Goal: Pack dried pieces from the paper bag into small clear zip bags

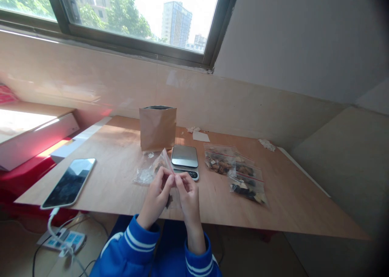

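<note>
Plywood table (pixel 267 196) | tan kraft pouch (pixel 158 128) upright at back | phone (pixel 68 183) lying left | two zip bags of dried pieces (pixel 246 184) right of scale | digital scale (pixel 184 161) mid-table | clear plastic bag (pixel 162 163) — just before scale, held up | left hand (pixel 156 198), right hand (pixel 189 196) — fingers pinched together on bag

The bag (pixel 162 163) you hold is thin, crinkled clear plastic; the table (pixel 273 196) is smooth, matt plywood. At 12 o'clock stands a pouch (pixel 157 128) of matt brown paper; at 1, a scale (pixel 184 156) topped in brushed metal; at 10, a phone (pixel 68 183) of glossy glass.
</note>
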The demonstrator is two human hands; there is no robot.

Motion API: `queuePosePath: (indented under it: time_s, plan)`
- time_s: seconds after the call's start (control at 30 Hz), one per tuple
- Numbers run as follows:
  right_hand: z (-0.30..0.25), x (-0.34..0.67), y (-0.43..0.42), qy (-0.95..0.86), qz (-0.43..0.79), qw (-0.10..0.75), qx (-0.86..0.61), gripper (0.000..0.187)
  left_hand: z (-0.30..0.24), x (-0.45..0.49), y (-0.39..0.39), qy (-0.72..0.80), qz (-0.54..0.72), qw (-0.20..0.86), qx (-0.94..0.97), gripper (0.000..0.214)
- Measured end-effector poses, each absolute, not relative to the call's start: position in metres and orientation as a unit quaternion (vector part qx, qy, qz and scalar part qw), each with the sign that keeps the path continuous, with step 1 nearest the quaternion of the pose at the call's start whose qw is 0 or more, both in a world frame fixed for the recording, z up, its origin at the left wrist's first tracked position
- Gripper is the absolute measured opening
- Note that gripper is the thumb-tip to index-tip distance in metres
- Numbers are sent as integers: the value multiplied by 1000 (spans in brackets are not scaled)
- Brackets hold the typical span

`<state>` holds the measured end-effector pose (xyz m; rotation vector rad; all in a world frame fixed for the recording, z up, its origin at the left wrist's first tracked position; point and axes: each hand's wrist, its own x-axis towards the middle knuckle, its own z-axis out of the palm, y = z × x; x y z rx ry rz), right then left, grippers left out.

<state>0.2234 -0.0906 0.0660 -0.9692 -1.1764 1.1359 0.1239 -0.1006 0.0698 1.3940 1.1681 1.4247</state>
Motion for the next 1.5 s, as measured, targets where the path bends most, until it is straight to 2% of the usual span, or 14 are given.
queuePosePath:
  time_s: [0.2,0.33,0.57,0.67,0.8,1.03,1.17,1.3,1.4,1.5]
  plan:
    - [67,223,-94,-486,449,603,-445,31,71,126,-104,513,556,360,546,31]
    - [72,217,-101,-547,443,576,-415,28,71,122,-105,527,555,349,540,35]
    - [79,202,-106,-592,439,542,-405,27,66,104,-107,552,572,332,508,31]
    - [84,194,-110,-617,406,522,-426,25,68,99,-109,555,567,329,511,28]
    - [80,188,-110,-624,344,518,-474,24,72,93,-111,564,539,268,565,29]
    - [69,220,-76,-479,308,630,-528,29,78,66,-112,599,555,207,539,29]
    - [89,222,-65,-517,356,624,-465,31,69,60,-99,565,607,267,491,37]
    - [104,208,-57,-526,414,615,-417,30,49,71,-76,507,700,408,294,38]
    - [103,201,-48,-531,470,583,-396,28,40,83,-64,404,696,546,232,43]
    - [100,199,-40,-579,469,529,-406,23,40,90,-57,327,691,606,221,45]
